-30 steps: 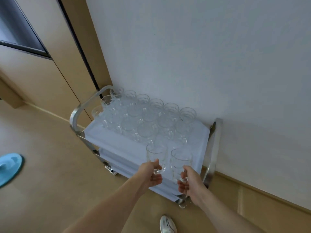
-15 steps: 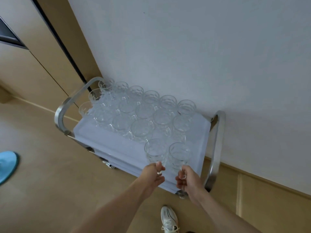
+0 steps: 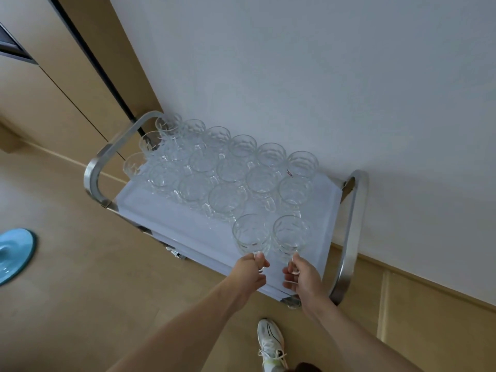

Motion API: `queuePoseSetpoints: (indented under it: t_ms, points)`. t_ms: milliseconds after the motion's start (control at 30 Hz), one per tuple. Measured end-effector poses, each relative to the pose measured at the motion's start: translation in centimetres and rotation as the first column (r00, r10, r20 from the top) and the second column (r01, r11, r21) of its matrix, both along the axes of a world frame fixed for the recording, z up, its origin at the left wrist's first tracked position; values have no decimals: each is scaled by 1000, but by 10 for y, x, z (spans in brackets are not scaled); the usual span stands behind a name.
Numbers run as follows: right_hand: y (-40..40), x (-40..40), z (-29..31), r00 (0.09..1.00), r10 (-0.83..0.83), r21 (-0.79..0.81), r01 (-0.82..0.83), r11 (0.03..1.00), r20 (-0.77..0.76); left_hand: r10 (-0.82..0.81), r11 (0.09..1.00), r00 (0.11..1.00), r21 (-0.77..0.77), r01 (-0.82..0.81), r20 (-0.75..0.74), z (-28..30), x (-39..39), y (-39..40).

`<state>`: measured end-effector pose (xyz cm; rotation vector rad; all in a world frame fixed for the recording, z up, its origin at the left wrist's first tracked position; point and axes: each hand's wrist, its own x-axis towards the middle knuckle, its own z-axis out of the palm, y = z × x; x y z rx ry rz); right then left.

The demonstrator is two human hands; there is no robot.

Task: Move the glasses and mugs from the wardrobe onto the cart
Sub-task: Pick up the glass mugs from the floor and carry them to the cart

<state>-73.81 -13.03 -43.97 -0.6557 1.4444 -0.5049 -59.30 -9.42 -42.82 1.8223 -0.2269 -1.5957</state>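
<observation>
A steel cart (image 3: 349,237) with a pale blue top stands against the white wall. Several clear glass mugs (image 3: 228,170) fill the back and left of its top in rows. Two more clear mugs stand at the near right edge. My left hand (image 3: 251,272) grips the handle of the left mug (image 3: 251,232). My right hand (image 3: 303,275) grips the handle of the right mug (image 3: 291,230). Both mugs are upright and low on the cart top, side by side, just in front of the rows.
Wooden wardrobe doors (image 3: 67,84) rise at the left beyond the cart's curved handle (image 3: 107,157). A round blue object (image 3: 13,253) lies on the wood floor at the far left. My white shoe (image 3: 271,345) is below the cart's near corner.
Both hands have lowered the two mugs down toward the cart top at its near right edge. The view has shifted closer over the cart.
</observation>
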Motion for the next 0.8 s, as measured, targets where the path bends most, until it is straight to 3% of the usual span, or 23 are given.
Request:
queuePoseSetpoints:
  t_ms: [200, 433, 633, 800]
  points:
    - [2, -1, -5, 1000, 6, -62, -8, 998, -28, -39, 999, 998, 0, 39, 45, -5, 0, -5]
    - [-2, 0, -12, 981, 113, -111, -131, 985, -157, -26, 1000, 998, 0, 26, 57, -7, 1, -16]
    - [-15, -6, -16, 964, 122, -140, -158, 978, -235, 28, 1000, 972, -10, -27, 232, -16, 5, -32]
    - [-26, -1, -17, 962, 119, -140, -156, 978, -246, 24, 1000, 970, 2, -25, 244, -16, 8, -49]
